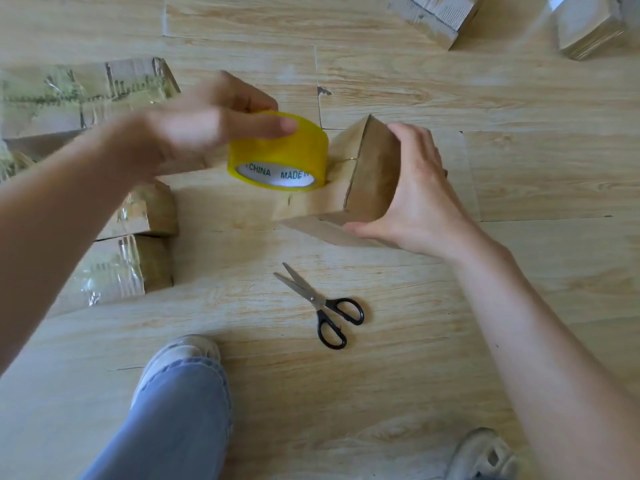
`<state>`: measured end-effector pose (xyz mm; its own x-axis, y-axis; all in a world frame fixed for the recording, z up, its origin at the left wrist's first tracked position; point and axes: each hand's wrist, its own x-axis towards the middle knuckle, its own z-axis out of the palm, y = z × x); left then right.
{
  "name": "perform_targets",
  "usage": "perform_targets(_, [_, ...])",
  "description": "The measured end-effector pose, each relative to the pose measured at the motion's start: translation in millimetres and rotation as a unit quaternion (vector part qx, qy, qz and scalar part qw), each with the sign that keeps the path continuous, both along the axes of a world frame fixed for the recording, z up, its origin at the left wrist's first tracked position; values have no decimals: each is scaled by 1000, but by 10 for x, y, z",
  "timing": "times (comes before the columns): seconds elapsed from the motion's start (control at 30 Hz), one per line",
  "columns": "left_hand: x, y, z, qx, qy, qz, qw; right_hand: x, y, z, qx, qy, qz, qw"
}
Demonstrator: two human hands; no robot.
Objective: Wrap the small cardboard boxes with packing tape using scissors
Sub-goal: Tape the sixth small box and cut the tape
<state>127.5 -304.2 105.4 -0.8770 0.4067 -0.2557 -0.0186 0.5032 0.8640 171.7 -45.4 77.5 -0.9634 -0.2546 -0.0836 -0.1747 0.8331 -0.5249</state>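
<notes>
On the wood-grain plank floor (450, 98), centre of view: small brown cardboard box (374, 168), tipped up on an edge, one corner pointing away from the person. Right hand (412, 188) holds it, fingers wrapped over the far right side, thumb hooked along the near lower edge.

Left hand (194, 126), motion-blurred, grips a yellow packing tape roll (277, 152) from above. Its fingers are curled over the top of the roll, one lying flat along the outer band. The roll is raised just beside the box's left face; white core reads "MADE IN CHINA". Cannot tell whether a strip is already stuck to the box.

Black-handled scissors (322, 304) lie on the floor nearer the person, blades a little apart, touched by neither hand.

Left edge: a large tape-covered box (86, 95) and two smaller taped boxes (145, 209) (117, 268), glossy film visible. Top right: two more boxes (436, 15) (588, 26), partly cut off by the frame.

Bottom: a leg in blue jeans (173, 410) with a pale shoe (180, 351); a second shoe (485, 455) at lower right.
</notes>
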Motion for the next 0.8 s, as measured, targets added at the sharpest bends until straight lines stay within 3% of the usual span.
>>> perform_targets(0.1, [2, -105, 152, -6, 45, -20, 999, 53, 1, -71, -86, -10, -20, 996])
perform_targets(0.2, [-13, -103, 225, -184, 129, -22, 974, 169, 27, -203, -146, -60, -41, 987])
perform_targets(0.27, [12, -90, 201, -275, 141, 22, 951, 218, 92, -280, -172, -80, -49, 981])
perform_targets(0.43, [52, 171, 84, -209, 70, -8, 975, 211, 350, -351, -230, -150, -54, 960])
perform_targets(0.57, [26, 431, 28, -163, 59, -37, 984, 297, 580, -463, -213, -173, -76, 959])
perform_targets(0.7, [25, 562, -14, -141, 79, -5, 987, 517, 527, -650, -193, -139, -224, 945])
perform_targets(0.8, [57, 646, -54, -134, 92, 13, 987, 886, 352, -905, -129, -57, -358, 923])
